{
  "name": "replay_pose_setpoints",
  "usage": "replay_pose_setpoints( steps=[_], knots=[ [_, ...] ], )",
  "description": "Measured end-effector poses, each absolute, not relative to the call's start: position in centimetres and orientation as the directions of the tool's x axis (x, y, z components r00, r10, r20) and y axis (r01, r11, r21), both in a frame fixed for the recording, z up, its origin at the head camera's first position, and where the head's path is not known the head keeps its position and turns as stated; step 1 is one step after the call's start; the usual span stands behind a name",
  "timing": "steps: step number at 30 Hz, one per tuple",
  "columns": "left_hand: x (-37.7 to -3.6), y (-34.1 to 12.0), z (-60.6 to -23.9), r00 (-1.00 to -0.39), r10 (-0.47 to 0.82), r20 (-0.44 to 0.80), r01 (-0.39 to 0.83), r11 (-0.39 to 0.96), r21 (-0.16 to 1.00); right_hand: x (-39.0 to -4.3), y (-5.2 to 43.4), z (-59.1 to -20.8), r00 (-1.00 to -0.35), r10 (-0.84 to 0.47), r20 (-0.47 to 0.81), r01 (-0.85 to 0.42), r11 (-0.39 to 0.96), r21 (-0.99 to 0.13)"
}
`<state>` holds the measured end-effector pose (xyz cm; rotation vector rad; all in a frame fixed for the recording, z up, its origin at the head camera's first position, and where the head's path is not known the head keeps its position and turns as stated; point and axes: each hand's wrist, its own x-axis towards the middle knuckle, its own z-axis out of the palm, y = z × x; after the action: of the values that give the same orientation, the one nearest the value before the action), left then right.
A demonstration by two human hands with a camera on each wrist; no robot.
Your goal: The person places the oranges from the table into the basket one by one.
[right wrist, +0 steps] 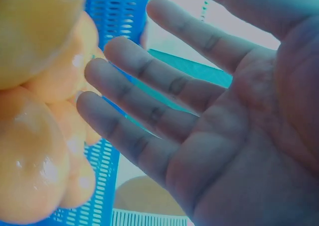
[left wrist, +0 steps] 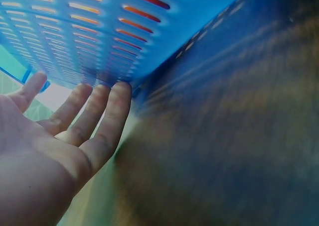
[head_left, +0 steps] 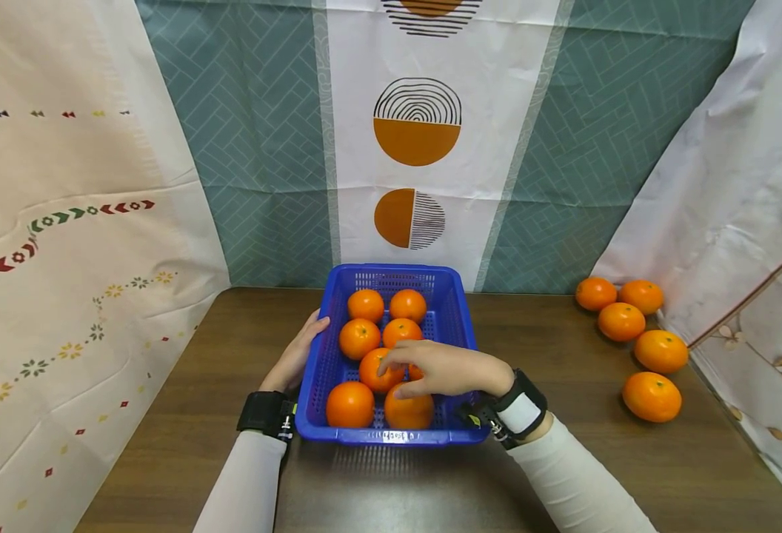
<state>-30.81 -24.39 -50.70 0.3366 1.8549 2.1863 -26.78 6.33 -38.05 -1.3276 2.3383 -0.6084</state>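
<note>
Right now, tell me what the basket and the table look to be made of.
Basket: glossy blue plastic, judging by its moulded slotted walls. Table: dark brown wood or wood-look laminate; faint grain shows, with a dull sheen.

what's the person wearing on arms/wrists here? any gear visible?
Both arms are in long pale, off-white sleeves. The left wrist carries a plain black band with a small module at its edge showing a yellow-green spot. The right wrist carries a black strap with a white panel and a metal buckle. Both hands are bare: no gloves or rings visible.
</note>
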Motion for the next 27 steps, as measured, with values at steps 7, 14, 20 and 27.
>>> replay_pose_setpoints(
  steps=[7,14,20,27],
  knots=[
    [-30.8,-24.5,-50.7,-0.944,0.330,0.012,-0.038,-0.143,0.989,-27.3,7.4,-37.2,-0.518,-0.855,0.004,-0.683,0.411,-0.603],
    [-30.6,-24.4,-50.8,-0.945,0.327,0.006,-0.041,-0.136,0.990,-28.0,9.0,-36.6,-0.560,-0.811,0.170,-0.704,0.359,-0.612],
    [-30.6,-24.3,-50.8,-0.943,0.332,0.005,-0.043,-0.139,0.989,-28.3,11.6,-35.6,-0.651,-0.710,0.268,-0.661,0.357,-0.660],
    [-30.6,-24.1,-50.7,-0.944,0.329,0.005,-0.051,-0.161,0.986,-28.6,14.1,-35.1,-0.711,-0.644,0.284,-0.622,0.386,-0.681]
  ],
)
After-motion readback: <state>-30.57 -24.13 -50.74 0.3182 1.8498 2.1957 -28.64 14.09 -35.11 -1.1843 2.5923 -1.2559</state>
